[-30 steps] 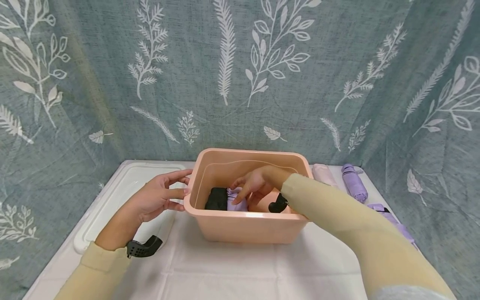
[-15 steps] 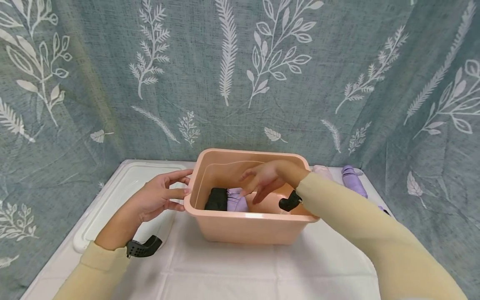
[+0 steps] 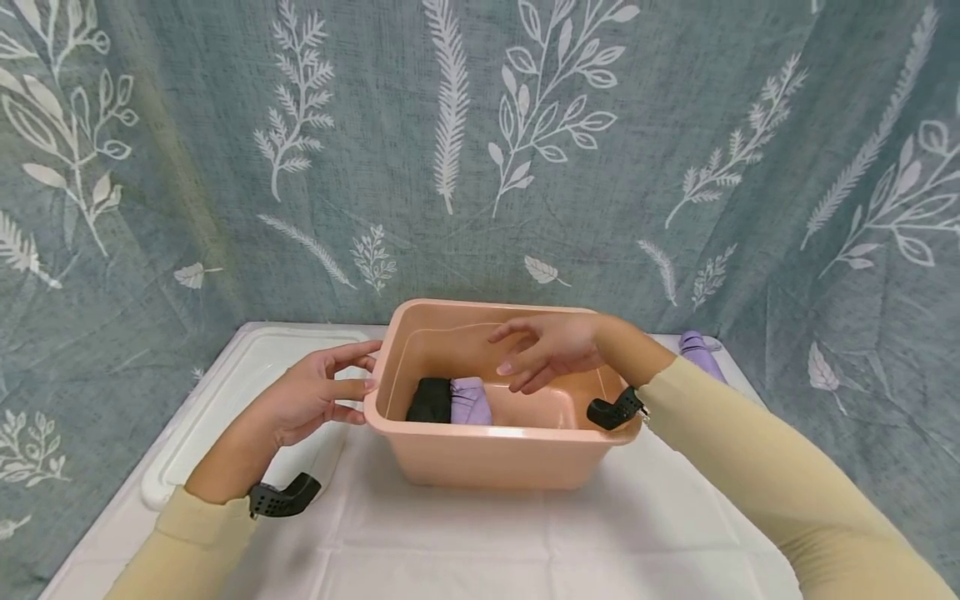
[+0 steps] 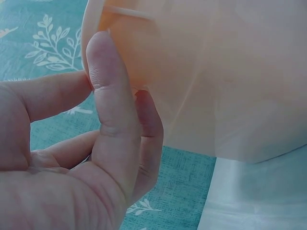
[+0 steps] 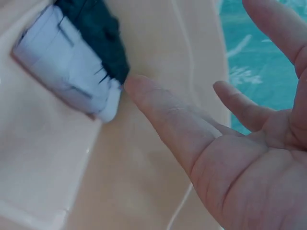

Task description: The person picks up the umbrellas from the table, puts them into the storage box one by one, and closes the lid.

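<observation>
A peach plastic bin (image 3: 495, 457) stands on the table, its mouth facing up. Inside, a lavender folded fabric bundle (image 3: 470, 402) lies beside a black folded bundle (image 3: 431, 401) at the left end. My left hand (image 3: 318, 387) touches the bin's left rim from outside, thumb and fingertips right at the edge. Above the bin's interior, my right hand (image 3: 558, 350) is spread with nothing in it, to the right of both bundles. In the right wrist view its thumb tip overlaps the lower corner of the black bundle (image 5: 98, 38).
A white lid (image 3: 247, 417) lies on the table left of the bin, partly behind the left hand. At the back right, a lavender rolled bundle (image 3: 701, 357) shows past the right sleeve. A grey-green leaf-patterned curtain (image 3: 480, 250) encloses the table's back and sides.
My right hand has let go of the lavender bundle and risen up and to the right. That bundle stays beside the black one. The left hand keeps its place at the rim.
</observation>
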{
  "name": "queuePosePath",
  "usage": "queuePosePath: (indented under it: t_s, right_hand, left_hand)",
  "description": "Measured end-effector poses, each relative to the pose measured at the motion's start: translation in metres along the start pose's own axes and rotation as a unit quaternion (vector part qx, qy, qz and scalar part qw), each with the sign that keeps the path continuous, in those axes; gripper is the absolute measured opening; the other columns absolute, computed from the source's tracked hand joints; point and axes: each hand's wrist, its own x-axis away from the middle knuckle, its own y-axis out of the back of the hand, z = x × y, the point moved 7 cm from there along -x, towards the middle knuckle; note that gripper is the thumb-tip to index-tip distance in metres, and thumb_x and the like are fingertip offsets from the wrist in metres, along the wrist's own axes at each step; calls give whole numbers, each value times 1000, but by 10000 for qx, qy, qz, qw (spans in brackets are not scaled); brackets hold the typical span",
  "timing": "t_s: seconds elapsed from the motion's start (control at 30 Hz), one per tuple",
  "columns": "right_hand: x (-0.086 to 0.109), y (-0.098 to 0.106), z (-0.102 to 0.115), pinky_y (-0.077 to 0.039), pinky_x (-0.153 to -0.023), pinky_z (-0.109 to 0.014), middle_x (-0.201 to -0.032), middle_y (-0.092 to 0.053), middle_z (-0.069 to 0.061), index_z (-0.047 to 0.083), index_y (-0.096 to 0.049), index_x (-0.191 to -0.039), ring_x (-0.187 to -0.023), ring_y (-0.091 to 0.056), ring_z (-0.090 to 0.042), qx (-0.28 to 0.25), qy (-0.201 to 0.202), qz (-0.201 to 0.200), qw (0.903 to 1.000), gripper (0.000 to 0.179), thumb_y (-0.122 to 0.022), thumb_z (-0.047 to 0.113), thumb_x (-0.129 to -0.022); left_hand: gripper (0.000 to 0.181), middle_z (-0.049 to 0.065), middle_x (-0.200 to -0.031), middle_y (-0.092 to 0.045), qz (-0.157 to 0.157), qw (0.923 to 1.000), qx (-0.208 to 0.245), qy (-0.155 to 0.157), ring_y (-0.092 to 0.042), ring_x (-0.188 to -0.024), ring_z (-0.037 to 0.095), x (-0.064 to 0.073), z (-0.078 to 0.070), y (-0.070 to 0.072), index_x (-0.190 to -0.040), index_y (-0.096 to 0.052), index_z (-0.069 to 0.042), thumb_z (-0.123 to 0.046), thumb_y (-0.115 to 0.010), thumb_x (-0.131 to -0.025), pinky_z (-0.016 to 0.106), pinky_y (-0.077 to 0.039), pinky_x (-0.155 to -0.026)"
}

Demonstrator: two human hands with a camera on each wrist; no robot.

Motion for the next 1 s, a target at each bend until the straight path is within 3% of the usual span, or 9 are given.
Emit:
queuePosePath:
  t_s: [0.1,0.3,0.63,0.83,1.0]
  right_hand:
    - [10,-2,1,-53,-108,-51,-137,-50,-17,13,-34,-156,-117,-65,-35,-71,278,-39,9996,66,-63,0,-98]
    - [33,1,3,-52,-108,-52,-148,-46,-21,11,-32,-157,-123,-63,-34,21,915,-270,9954,69,-66,2,-97]
    - [72,13,-1,-52,-110,-44,-154,-41,-20,11,-34,-156,-130,-62,-32,-331,1975,-765,9767,64,-64,5,-100]
    - [95,21,-17,-51,-110,-44,-154,-38,-26,9,-34,-155,-131,-60,-36,-514,2292,-1112,9656,59,-60,4,-102]
    - [114,31,-38,-53,-108,-41,-151,-41,-25,9,-40,-152,-125,-66,-26,-488,2416,-1622,9555,54,-60,4,-102]
  left_hand:
    - [76,8,-126,-44,-37,10000,-6,11,-70,-81,13,0,1,0,-162,-28,-8,-11,-69,-98,32,-65,-71]
    - [75,8,-124,-45,-21,10000,43,-6,-69,-80,13,1,2,0,-162,-28,-7,-11,-68,-99,32,-65,-70]
    - [75,7,-125,-45,-18,10000,44,-21,-70,-82,12,2,3,1,-162,-28,-6,-10,-68,-99,32,-65,-71]
    - [74,7,-124,-46,-35,9999,53,-82,-70,-82,12,1,2,1,-162,-30,-6,-10,-68,-98,32,-65,-70]
    - [74,7,-125,-45,-30,9999,30,-105,-69,-81,12,0,1,0,-162,-30,-6,-10,-68,-98,32,-65,-70]
